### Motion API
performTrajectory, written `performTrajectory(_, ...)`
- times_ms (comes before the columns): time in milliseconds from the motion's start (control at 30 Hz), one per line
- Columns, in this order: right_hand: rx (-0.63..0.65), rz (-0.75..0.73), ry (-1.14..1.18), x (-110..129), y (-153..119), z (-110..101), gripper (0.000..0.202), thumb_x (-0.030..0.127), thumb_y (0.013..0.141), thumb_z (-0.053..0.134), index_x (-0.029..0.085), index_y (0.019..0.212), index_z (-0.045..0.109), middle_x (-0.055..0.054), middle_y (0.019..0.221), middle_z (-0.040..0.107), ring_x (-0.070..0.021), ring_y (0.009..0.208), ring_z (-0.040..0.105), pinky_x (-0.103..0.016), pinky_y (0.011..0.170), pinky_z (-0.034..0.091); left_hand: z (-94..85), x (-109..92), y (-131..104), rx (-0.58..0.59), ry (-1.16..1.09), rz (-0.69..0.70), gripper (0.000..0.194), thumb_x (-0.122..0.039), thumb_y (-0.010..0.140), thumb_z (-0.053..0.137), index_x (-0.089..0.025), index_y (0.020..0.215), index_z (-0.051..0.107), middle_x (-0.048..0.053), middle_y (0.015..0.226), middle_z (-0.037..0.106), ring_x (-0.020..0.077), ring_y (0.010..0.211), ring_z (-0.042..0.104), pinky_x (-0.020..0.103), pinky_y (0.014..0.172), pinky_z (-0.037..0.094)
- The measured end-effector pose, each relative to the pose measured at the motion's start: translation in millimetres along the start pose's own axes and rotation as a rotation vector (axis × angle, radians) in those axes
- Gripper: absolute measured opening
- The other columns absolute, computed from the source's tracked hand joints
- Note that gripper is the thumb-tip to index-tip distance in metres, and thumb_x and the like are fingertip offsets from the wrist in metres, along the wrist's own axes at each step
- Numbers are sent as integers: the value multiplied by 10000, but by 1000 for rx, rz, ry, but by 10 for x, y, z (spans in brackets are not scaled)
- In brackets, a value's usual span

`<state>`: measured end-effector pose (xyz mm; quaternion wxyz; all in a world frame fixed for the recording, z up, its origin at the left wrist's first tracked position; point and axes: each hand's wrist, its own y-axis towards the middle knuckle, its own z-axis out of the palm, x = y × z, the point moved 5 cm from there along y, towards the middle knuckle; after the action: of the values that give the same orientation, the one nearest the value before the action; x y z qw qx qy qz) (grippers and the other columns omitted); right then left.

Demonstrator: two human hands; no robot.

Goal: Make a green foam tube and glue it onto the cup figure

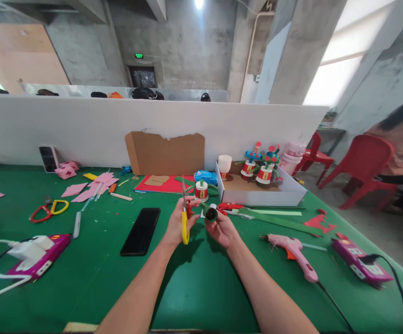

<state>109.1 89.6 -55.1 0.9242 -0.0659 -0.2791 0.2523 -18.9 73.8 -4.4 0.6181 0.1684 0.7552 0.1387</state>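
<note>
Near the middle of the table, my left hand (178,221) is closed around a pair of scissors (185,227) with yellow and red handles, blades pointing up. A few fingers of that hand reach toward the other one. My right hand (222,228) grips a dark green paper tube (211,214), its round open end facing me. A green coiled paper strip (204,205) sticks out at the tube's upper left. Just behind both hands stands a small paper cup figure (201,190), red and white with green coiled arms.
A white box (262,197) holds more cup figures (264,174) and stacked cups (225,166). To my right lies a pink glue gun (291,248) beside a purple power strip (357,262). On my left are a black phone (140,231), second scissors (50,210) and pink paper scraps (95,186).
</note>
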Motion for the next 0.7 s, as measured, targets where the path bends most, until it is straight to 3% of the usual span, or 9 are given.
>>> performTrajectory(167, 73, 115, -131, -71, -20, 38, 72, 189, 740, 668, 138, 770, 627, 63, 479, 525, -31, 336, 411, -105, 306, 340, 119, 77, -40, 183, -180, -36, 418, -259, 742, 624, -171, 1124, 476, 109, 1082, 632, 190, 996, 594, 313, 853, 462)
performTrajectory(267, 144, 130, -190, -89, -36, 90, 108, 214, 772, 632, 151, 860, 629, 72, 473, 495, -27, 314, 359, -111, 279, 279, 137, 190, -53, 139, -144, -83, 396, -258, 749, 629, -183, 1113, 494, 76, 1030, 642, 169, 919, 606, 290, 820, 463)
performTrajectory(400, 81, 131, -223, -55, -33, 47, 110, 242, 796, 595, 156, 737, 559, 63, 453, 462, -40, 323, 354, -127, 267, 227, 92, 210, -52, 51, -140, -175, 390, -311, 738, 653, -200, 1076, 492, 20, 868, 637, 124, 745, 594, 224, 672, 462)
performTrajectory(533, 49, 143, -280, -37, -43, 25, 67, 235, 807, 563, 171, 795, 549, 59, 467, 467, -57, 345, 374, -131, 267, 192, 91, 109, -70, 83, -281, -293, 445, -355, 716, 674, -192, 1074, 467, -18, 749, 584, 69, 518, 496, 173, 469, 386)
performTrajectory(700, 35, 188, -370, -115, -37, 29, 72, 234, 803, 561, 165, 821, 564, 44, 511, 501, -55, 366, 381, -139, 287, 189, 161, 62, -104, 169, -438, -323, 484, -333, 680, 701, -173, 1067, 459, -39, 686, 526, 75, 485, 498, 202, 473, 426)
